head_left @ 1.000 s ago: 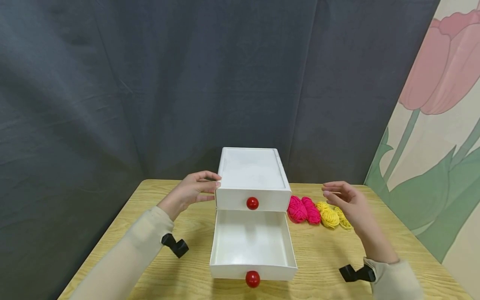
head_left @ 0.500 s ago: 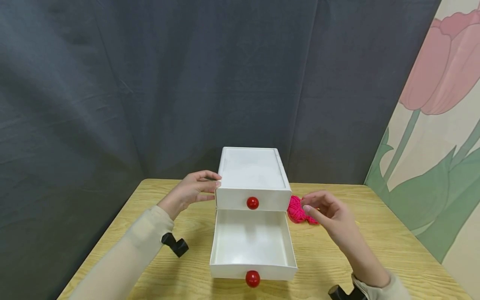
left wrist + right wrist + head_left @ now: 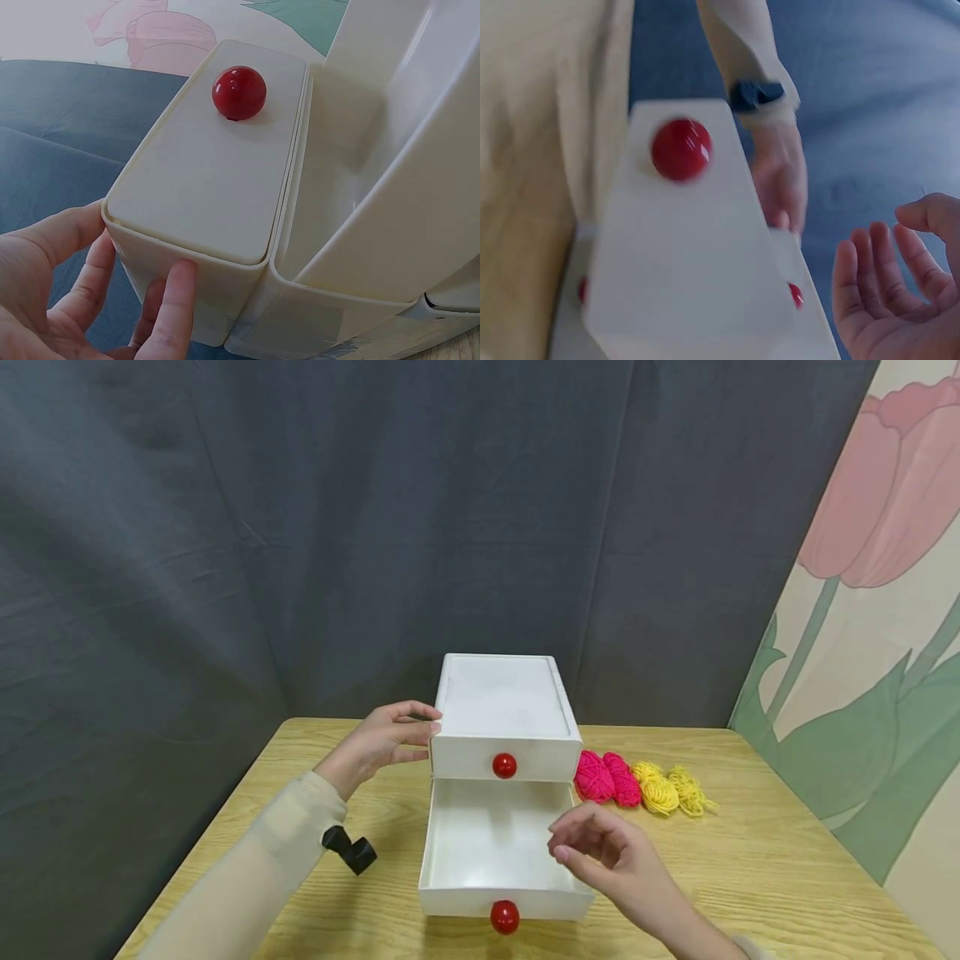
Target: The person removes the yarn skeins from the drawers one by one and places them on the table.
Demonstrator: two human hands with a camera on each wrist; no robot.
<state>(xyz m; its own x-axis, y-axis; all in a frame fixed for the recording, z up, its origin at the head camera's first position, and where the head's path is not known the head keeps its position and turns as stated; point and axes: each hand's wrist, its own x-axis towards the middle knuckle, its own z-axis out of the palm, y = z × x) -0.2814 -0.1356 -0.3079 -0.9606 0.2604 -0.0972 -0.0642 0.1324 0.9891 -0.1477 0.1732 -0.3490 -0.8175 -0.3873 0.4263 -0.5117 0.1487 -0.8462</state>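
A white drawer cabinet point(image 3: 504, 697) with red ball knobs stands mid-table. Below its shut top drawer point(image 3: 202, 172), another drawer point(image 3: 487, 835) is pulled far out, with nothing visible in it. My left hand point(image 3: 378, 739) touches the cabinet's upper left side, its fingertips against the wall and edge. The right hand point(image 3: 615, 860) hovers at the right front of the pulled-out drawer, fingers loosely bent and thumb apart, holding nothing. The right wrist view shows that hand point(image 3: 900, 292) beside the drawer's front with its red knob point(image 3: 681, 150).
Right of the cabinet lie pink yarn skeins point(image 3: 606, 779) and yellow yarn skeins point(image 3: 671, 789) in a row. A dark curtain point(image 3: 375, 527) hangs behind the wooden table point(image 3: 750, 843). At right is a wall point(image 3: 877, 652) painted with tulips.
My right hand has moved from near the yellow yarn, past the pink yarn, forward-left and down toward me, to the drawer's right front corner. The left hand, cabinet and drawer stay put.
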